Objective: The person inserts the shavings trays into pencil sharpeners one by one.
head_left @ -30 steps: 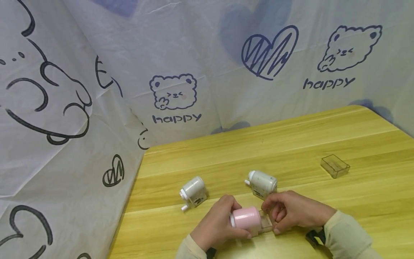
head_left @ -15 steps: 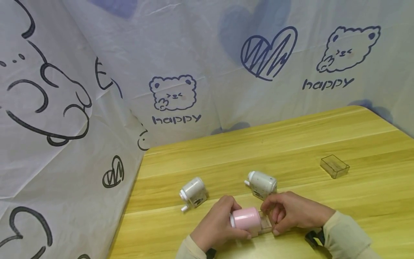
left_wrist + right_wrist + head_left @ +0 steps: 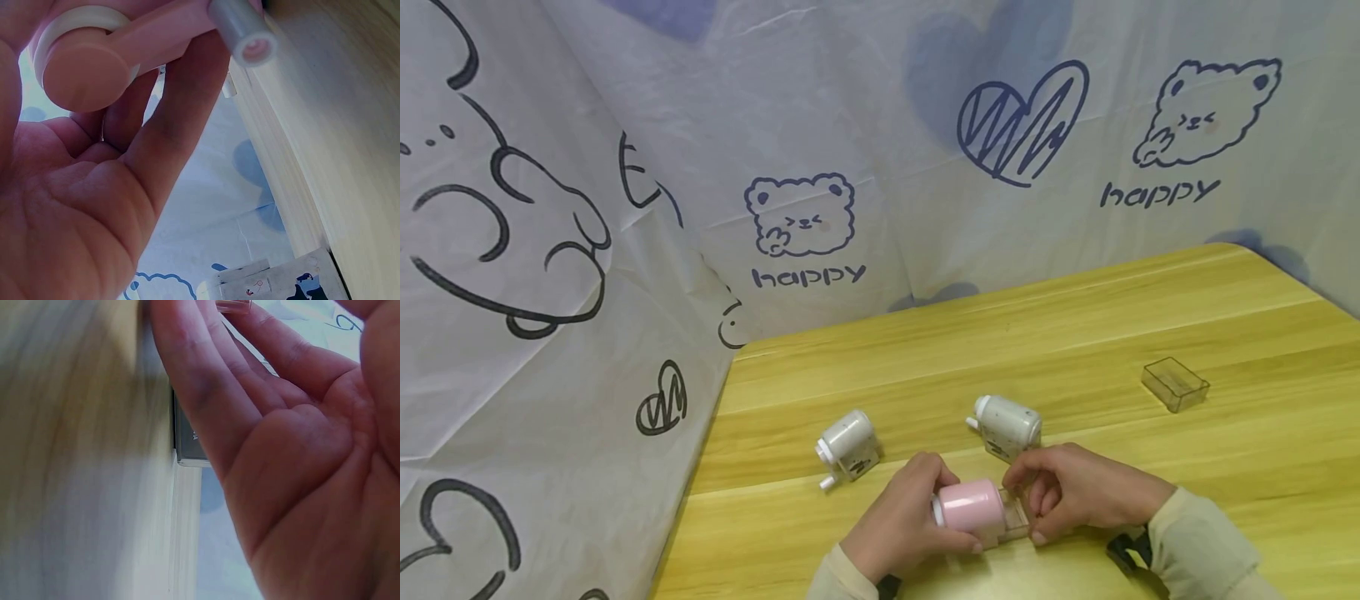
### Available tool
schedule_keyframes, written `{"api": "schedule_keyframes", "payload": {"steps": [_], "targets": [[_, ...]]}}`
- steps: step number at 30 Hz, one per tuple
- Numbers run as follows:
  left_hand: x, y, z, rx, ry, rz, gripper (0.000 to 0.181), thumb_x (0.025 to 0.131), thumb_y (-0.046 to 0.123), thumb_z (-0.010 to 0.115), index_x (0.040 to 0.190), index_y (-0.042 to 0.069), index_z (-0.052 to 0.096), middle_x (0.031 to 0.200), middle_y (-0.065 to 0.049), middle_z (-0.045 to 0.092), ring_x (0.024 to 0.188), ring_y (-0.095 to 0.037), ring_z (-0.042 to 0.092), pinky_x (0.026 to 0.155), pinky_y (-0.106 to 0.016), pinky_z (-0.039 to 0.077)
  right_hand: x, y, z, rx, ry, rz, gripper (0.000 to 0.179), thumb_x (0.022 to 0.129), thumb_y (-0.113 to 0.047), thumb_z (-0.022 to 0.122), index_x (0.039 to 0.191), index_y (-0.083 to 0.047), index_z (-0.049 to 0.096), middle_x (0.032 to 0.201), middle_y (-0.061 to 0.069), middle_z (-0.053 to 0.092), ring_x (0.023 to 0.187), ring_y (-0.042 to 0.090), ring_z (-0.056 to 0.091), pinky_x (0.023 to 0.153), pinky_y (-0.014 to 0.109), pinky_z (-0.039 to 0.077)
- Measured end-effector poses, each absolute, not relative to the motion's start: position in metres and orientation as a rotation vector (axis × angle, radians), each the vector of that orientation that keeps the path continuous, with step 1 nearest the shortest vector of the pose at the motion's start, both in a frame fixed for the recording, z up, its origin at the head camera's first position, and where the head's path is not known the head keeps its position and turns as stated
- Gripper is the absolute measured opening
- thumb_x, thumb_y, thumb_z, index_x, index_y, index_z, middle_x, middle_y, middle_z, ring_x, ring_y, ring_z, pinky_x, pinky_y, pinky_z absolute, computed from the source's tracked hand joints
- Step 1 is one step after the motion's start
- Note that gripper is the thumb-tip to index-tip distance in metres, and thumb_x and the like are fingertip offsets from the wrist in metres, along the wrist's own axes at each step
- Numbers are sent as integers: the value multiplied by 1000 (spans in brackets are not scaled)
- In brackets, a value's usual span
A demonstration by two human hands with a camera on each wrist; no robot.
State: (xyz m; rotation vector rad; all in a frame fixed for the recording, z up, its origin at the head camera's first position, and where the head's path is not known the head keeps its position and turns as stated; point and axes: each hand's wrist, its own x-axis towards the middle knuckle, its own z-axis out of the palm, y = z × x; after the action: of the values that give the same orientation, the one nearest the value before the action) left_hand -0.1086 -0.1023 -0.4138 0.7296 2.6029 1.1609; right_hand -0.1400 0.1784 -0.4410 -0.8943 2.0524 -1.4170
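My left hand [image 3: 902,517] grips a pink hand-crank pencil sharpener [image 3: 972,507] at the near middle of the table, thumb on the near side and fingers on the far side. In the left wrist view its pink crank arm [image 3: 165,31] ends in a grey knob [image 3: 245,34]. A clear shavings drawer [image 3: 1017,518] sticks out of the sharpener's right end. My right hand [image 3: 1086,492] holds that drawer between thumb and curled index finger. In the right wrist view the fingers hide most of it; a bit of clear plastic [image 3: 234,306] shows at the top.
Two whitish crank sharpeners stand beyond the hands, one on the left [image 3: 850,446] and another [image 3: 1009,427] close behind my right fingers. A loose clear drawer [image 3: 1175,385] lies farther right on the wooden table [image 3: 925,350]. A printed cloth [image 3: 880,125] hangs along the back and left.
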Motion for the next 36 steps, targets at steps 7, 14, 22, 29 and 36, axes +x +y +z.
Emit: {"api": "schedule_keyframes", "payload": {"steps": [7,14,22,29,36], "targets": [[-109,-102,-414,738,2607,1148,53,68,25,98,101,15,58,98,8,54,87,-3,52,74,-21,51,-139,178,-441,-903,2057,-1419,52,78,-9,86,123,3,63,92,5,70,81,13,69,73,29,60],[-109,-103,-414,745,2600,1162,53,67,25,98,100,14,58,97,7,54,86,-3,52,74,-21,51,-137,177,-440,-902,2057,-1421,51,79,-8,84,123,4,62,92,6,70,81,13,69,73,29,60],[-108,-102,-414,740,2611,1156,53,67,25,98,100,15,58,98,7,54,87,-3,52,74,-21,50,-137,177,-441,-886,2060,-1402,53,79,-8,83,124,5,60,98,10,70,82,14,70,73,29,60],[-108,-102,-414,737,2613,1159,54,66,25,99,100,14,58,97,8,53,86,-3,52,74,-21,50,-136,177,-442,-898,2072,-1407,49,79,-7,83,122,4,62,94,8,70,81,14,70,73,30,60],[-108,-102,-413,725,2607,1177,54,65,24,99,99,15,58,97,8,54,87,-3,52,75,-21,50,-137,176,-442,-907,2090,-1404,48,79,-8,84,120,4,63,92,6,71,80,13,70,73,30,61]]}}
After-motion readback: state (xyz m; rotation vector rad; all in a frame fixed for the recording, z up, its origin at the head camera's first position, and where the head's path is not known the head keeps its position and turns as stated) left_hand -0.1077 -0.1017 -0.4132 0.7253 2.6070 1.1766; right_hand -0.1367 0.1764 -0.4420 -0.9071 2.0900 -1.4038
